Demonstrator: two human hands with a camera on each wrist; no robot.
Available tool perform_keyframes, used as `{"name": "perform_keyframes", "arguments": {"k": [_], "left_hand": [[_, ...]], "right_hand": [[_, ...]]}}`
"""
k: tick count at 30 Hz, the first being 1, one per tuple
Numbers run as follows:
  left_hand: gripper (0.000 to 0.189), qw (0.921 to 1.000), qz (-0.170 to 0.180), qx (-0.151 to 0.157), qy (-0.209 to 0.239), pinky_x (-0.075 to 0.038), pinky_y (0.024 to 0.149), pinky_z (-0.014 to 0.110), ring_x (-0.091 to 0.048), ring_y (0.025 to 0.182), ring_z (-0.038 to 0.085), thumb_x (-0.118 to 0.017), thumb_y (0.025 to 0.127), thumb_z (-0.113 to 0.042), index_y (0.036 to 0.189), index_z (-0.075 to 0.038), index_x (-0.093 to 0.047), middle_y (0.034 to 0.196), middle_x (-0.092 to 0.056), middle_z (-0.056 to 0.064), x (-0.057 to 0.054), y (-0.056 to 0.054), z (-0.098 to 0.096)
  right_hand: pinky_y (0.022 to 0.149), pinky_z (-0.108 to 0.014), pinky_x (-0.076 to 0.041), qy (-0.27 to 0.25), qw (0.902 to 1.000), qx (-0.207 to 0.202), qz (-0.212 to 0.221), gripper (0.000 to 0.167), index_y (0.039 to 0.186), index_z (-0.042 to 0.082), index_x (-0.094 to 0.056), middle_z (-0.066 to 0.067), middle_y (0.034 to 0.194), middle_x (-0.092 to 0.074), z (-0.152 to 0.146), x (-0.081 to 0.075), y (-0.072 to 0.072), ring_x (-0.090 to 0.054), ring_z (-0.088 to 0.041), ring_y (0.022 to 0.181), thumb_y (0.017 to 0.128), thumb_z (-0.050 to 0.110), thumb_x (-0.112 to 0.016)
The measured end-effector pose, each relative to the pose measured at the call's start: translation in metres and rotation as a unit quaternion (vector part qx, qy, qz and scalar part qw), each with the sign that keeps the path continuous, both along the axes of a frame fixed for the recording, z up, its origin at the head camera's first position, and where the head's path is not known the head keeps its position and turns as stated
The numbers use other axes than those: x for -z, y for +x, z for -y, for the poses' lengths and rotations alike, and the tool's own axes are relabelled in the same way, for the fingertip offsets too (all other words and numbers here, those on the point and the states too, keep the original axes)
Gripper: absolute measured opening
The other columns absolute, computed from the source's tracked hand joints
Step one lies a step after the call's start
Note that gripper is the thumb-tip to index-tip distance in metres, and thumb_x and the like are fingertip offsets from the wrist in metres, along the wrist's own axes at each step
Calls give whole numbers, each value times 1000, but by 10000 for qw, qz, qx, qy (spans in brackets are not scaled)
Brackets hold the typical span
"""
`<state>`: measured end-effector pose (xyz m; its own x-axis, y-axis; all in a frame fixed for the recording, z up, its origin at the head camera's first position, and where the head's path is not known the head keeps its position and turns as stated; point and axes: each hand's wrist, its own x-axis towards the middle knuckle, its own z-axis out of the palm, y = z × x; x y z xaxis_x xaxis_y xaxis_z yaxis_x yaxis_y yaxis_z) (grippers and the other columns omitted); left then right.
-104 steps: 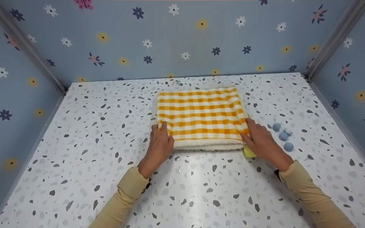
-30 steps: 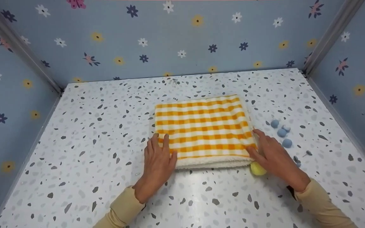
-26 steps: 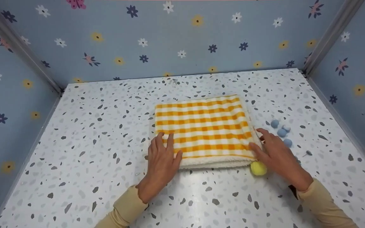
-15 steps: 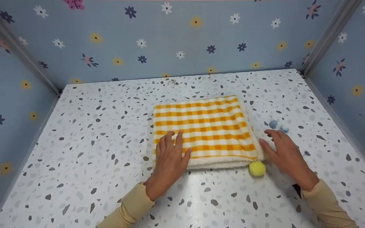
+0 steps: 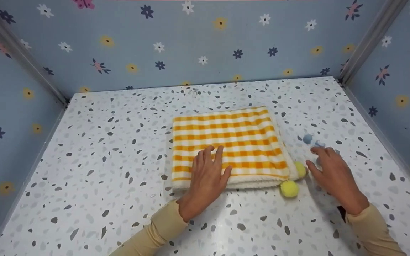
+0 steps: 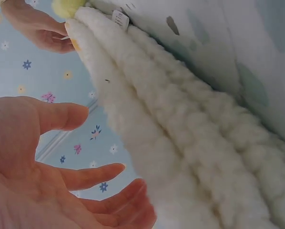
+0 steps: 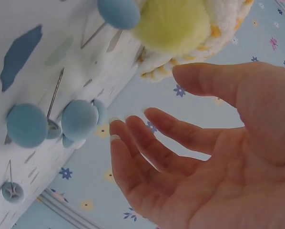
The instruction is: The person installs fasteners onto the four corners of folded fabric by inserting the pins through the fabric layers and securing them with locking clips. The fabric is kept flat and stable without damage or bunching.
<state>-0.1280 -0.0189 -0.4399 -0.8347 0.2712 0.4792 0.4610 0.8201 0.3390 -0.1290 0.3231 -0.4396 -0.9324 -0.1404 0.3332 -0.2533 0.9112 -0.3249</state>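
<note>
A folded yellow-and-white checked blanket (image 5: 226,131) with white fleece lining (image 6: 180,129) lies mid-table. Two yellow pom-poms show at its front right corner, the nearer pom-pom (image 5: 289,188) on the tabletop. My left hand (image 5: 206,177) is over the blanket's front edge, its fingers relaxed and spread, gripping nothing; whether it touches the checked top is hard to tell. To the right of the blanket, my right hand (image 5: 336,177) hovers with loosely bent fingers and holds nothing. Several blue round-headed pins (image 7: 27,125) lie beside it; the hand partly hides them in the head view.
A white speckled tabletop (image 5: 101,160) bears everything. Blue flowered panels (image 5: 190,42) enclose the back and both sides. Some pins, such as the lower one (image 7: 12,192), have their thin metal points sticking up. A small white tag (image 6: 120,19) hangs from the fleece.
The blanket was drawn nearer, then both hands let go of its sides. My left hand has moved right across its front; my right hand has moved right, uncovering the pom-poms.
</note>
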Motion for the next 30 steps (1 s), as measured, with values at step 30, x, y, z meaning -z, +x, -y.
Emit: {"name": "perform_keyframes", "arguments": {"k": [30], "left_hand": [[39,9913,-68,1094,-727,-41,74,29,-49,91,24,-73,96,-30,125,-7,-61,112,-56,11,10,0,-83]], "right_hand": [[68,-51,-48,212,9731,73,2294,14,98,-9,-60,-22,90,-59,-32,-10,0,-57,-35,80,88,-5,-68]]}}
